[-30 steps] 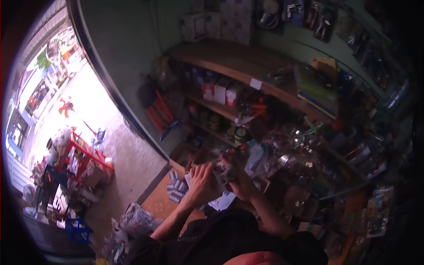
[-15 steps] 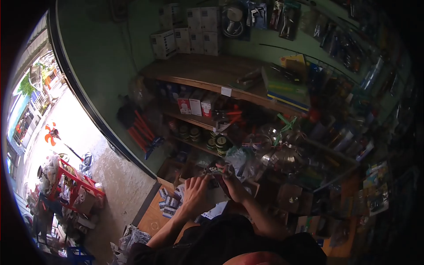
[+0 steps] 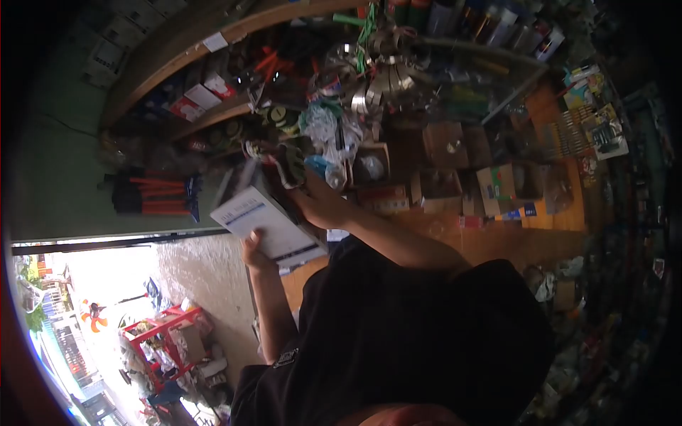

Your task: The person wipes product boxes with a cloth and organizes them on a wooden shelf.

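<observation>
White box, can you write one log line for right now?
left hand: holding white box | right hand: by dark item, grip unclear | box: tilted, printing showing

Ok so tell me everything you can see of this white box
The white box looks like cardboard: a pale face with blurred lettering at one end, a dark band at the other, and a darker side. It's tilted, in the left hand, thumb on the face. The right hand is beside it; contact is unclear.
</observation>
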`<state>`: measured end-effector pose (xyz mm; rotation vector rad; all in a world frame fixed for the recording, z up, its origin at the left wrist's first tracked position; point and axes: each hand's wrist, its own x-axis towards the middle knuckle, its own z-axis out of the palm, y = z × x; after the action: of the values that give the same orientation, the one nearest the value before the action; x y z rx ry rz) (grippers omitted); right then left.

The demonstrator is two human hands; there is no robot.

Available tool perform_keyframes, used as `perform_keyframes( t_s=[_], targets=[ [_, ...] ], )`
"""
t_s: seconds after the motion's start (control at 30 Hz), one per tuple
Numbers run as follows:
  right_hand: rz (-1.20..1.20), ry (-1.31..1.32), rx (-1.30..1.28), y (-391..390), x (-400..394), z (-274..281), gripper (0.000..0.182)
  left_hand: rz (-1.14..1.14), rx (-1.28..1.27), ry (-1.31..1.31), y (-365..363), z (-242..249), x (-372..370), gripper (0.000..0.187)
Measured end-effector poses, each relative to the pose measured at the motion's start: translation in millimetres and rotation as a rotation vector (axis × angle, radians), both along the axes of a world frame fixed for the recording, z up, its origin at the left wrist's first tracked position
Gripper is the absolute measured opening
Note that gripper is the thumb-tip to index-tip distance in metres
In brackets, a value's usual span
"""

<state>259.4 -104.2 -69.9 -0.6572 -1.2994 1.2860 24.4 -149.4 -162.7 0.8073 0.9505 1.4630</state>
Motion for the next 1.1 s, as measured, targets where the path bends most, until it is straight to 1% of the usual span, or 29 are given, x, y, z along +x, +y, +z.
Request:
perform_keyframes(
  t_s=[0.03,0.1,0.13,0.17,0.23,0.27,0.3,0.37,0.4,0.43,0.47,0.5,0.53,0.57,0.63,0.7,0.77,0.8,0.87,0.9,0.97,1.0,1.07,1.1],
  targets=[
    [0.002,0.012,-0.026,-8,-3,-6,0.05,0.002,-0.026,0.012,2,14,11,0.076],
    [-0.17,-0.175,0.093,-22,-9,-19,0.054,-0.077,0.128,-0.356,14,35,28,0.074],
    [-0.116,-0.146,0.03,-31,-8,-23,0.061,-0.186,0.191,-0.396,17,45,29,0.072],
    [-0.114,-0.138,0.022,-34,-8,-26,0.061,-0.184,0.182,-0.389,16,54,36,0.072],
    [-0.12,-0.05,-0.02,-37,-9,-26,0.065,-0.181,0.129,-0.346,7,67,55,0.075],
    [-0.265,-0.231,0.173,-32,-4,-23,0.062,-0.091,0.047,-0.18,-5,30,25,0.075],
    [-0.017,0.053,-0.243,-34,5,-3,0.047,-0.055,0.036,0.103,-19,17,17,0.075],
    [-0.376,-0.155,0.362,-20,13,11,0.034,-0.14,0.004,0.265,-36,33,26,0.077],
    [-0.229,0.121,0.165,-21,10,10,0.035,-0.135,-0.004,0.266,-41,32,22,0.077],
    [-0.227,0.122,0.156,-21,9,5,0.035,-0.113,0.038,0.249,-46,29,12,0.076],
    [0.047,0.076,-0.283,-21,10,-2,0.037,-0.091,0.079,0.231,-52,25,-1,0.076],
    [0.325,0.026,-0.716,-21,9,-7,0.038,-0.02,0.066,0.164,-57,4,-33,0.076],
    [0.338,0.0,-0.651,-29,3,-5,0.04,-0.026,0.101,-0.006,-46,28,-19,0.076],
    [0.34,0.001,-0.659,-36,-6,-11,0.04,-0.03,0.134,-0.177,-32,51,-5,0.076],
    [0.191,0.065,-0.31,-47,-25,-32,0.041,0.124,-0.062,-0.166,-25,51,-19,0.076],
    [0.208,0.1,-0.371,-57,-26,-41,0.045,0.143,-0.02,0.398,-5,55,-32,0.075],
    [0.238,0.006,-0.337,-63,-26,-46,0.048,0.064,0.073,0.392,-9,41,-48,0.068],
    [0.241,0.001,-0.342,-61,-24,-45,0.048,0.067,0.067,0.388,-15,35,-52,0.068],
    [0.186,-0.277,-0.026,-53,-22,-40,0.049,-0.081,-0.068,-0.141,-29,23,-62,0.076],
    [0.185,-0.278,-0.028,-46,-25,-38,0.049,-0.018,-0.237,0.397,-27,1,-67,0.075],
    [-0.138,-0.314,0.315,-33,-34,-36,0.042,0.028,-0.184,0.279,-36,28,-16,0.074],
    [-0.143,-0.313,0.315,-32,-34,-35,0.042,-0.035,-0.192,0.194,-38,27,-11,0.076],
    [0.051,0.137,-0.418,-30,-28,-34,0.036,-0.153,-0.202,0.039,-42,31,-2,0.078],
    [0.042,0.134,-0.418,-29,-25,-32,0.036,-0.161,-0.202,0.034,-41,32,3,0.078]
  ],
)
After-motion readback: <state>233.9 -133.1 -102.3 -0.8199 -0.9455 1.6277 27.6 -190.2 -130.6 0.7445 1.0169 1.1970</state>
